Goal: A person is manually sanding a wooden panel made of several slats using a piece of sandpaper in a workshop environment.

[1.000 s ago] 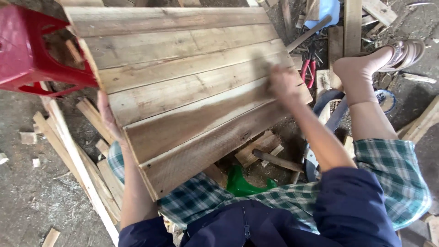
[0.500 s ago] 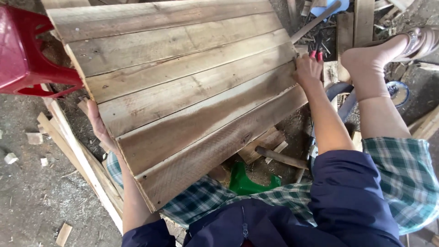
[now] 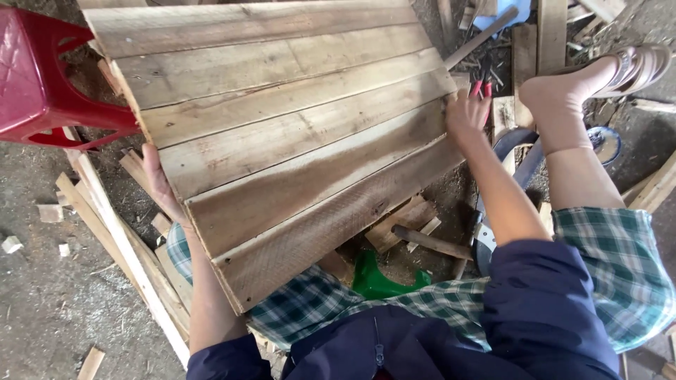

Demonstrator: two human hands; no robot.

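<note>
The left hand (image 3: 160, 184) grips the left edge of the plank panel (image 3: 282, 134), fingers hidden behind the wood. The right hand (image 3: 466, 116) lies open against the panel's right edge, closed on nothing. The panel rests tilted across the person's lap, its far left corner just beside a red stool (image 3: 39, 77). Red-handled pliers (image 3: 482, 90) show beyond the right hand. Wood scraps (image 3: 120, 239) litter the floor.

Soft daylight, mild wide-angle edge distortion

woodworking yard | dirt floor (image 3: 49, 309) | offcuts (image 3: 120, 239) | plank panel (image 3: 282, 134) | pliers (image 3: 482, 89)
</note>
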